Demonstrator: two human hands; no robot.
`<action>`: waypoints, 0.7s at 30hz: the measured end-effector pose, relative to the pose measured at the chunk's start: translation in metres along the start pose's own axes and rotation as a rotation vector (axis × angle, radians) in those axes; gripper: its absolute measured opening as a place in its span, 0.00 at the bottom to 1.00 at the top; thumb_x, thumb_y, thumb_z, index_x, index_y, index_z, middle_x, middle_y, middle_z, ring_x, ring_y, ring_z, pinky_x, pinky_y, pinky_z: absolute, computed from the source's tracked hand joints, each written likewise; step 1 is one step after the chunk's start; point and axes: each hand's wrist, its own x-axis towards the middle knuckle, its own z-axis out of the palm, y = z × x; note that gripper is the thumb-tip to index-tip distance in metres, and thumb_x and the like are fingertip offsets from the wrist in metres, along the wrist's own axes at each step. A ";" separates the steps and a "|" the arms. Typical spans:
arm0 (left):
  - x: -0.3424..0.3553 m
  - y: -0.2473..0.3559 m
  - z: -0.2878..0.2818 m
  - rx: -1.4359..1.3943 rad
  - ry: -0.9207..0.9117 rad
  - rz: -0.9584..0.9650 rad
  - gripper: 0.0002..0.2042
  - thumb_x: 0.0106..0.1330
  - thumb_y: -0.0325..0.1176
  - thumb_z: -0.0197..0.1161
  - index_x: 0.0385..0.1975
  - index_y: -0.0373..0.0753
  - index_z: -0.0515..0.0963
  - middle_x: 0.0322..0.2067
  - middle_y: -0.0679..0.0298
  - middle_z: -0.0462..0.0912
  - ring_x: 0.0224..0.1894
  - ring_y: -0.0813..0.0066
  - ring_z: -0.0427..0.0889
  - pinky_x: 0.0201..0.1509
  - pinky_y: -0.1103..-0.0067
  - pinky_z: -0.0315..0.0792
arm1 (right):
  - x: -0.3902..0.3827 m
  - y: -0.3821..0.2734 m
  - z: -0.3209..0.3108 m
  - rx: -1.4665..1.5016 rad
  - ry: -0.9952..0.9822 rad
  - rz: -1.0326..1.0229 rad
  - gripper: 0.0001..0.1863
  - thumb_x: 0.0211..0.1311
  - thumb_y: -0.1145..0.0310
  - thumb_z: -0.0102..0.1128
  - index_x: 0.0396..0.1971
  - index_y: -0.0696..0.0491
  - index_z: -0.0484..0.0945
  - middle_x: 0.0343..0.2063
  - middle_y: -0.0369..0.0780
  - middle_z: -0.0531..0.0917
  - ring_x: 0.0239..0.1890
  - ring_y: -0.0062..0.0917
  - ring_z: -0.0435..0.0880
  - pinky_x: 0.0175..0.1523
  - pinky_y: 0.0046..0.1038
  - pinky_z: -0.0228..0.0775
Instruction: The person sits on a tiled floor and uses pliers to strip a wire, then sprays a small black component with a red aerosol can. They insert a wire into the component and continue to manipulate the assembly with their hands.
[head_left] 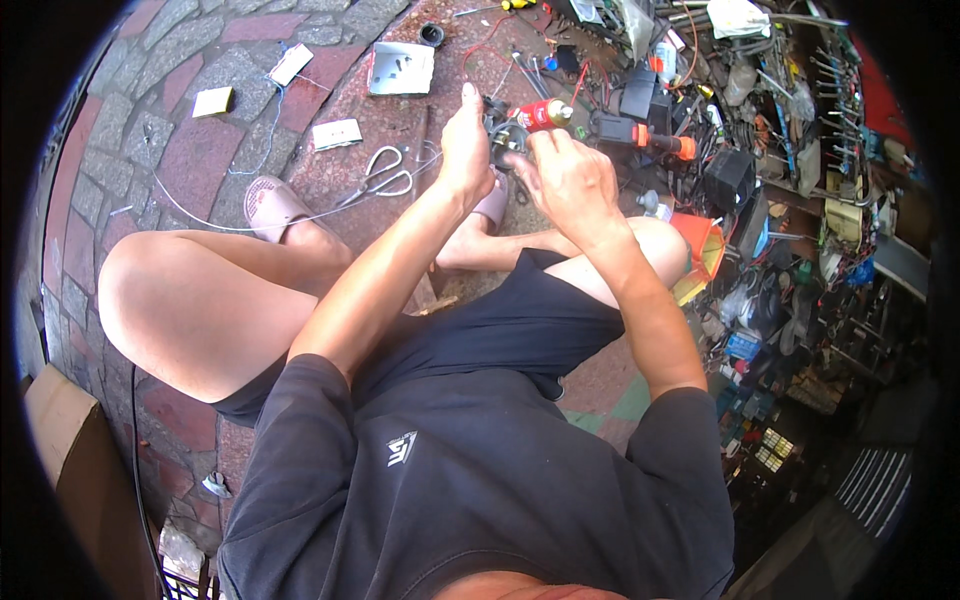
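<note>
The left hand point(466, 150) is raised over the paving, fingers curled around a small dark, lumpy metal part point(503, 135) — its exact shape is hidden between the hands. The right hand point(570, 178) grips the same part from the other side, with a red cylindrical tool with a pale tip point(543, 113) jutting up just above its fingers. Steel scissors with looped handles point(380, 175) lie near on the brick ground point(190, 150) — beside a pink rubber slipper point(272, 203).

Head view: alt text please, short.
A seated person's left hand and right hand work on a small dark part, with a red-handled tool by the right hand. Scissors lie on the brick pavement.
</note>
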 end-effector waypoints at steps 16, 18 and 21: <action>0.011 -0.012 -0.012 0.039 -0.061 -0.031 0.24 0.80 0.57 0.51 0.38 0.40 0.79 0.31 0.64 0.83 0.32 0.72 0.83 0.37 0.71 0.80 | -0.003 0.006 0.006 0.001 -0.037 -0.090 0.05 0.66 0.69 0.64 0.37 0.53 0.77 0.29 0.42 0.79 0.33 0.38 0.84 0.38 0.39 0.77; 0.009 -0.011 -0.010 0.070 -0.047 -0.053 0.24 0.80 0.57 0.51 0.37 0.40 0.79 0.31 0.65 0.83 0.31 0.72 0.82 0.36 0.71 0.79 | -0.004 0.008 0.008 -0.012 -0.038 -0.123 0.05 0.67 0.70 0.63 0.36 0.53 0.77 0.29 0.42 0.79 0.33 0.38 0.84 0.38 0.38 0.77; 0.003 -0.008 -0.006 0.112 -0.039 -0.039 0.23 0.82 0.53 0.51 0.34 0.38 0.79 0.28 0.66 0.79 0.29 0.77 0.76 0.34 0.74 0.73 | -0.005 0.011 0.009 -0.032 -0.047 -0.160 0.04 0.67 0.70 0.63 0.35 0.53 0.77 0.29 0.41 0.78 0.33 0.36 0.83 0.38 0.37 0.77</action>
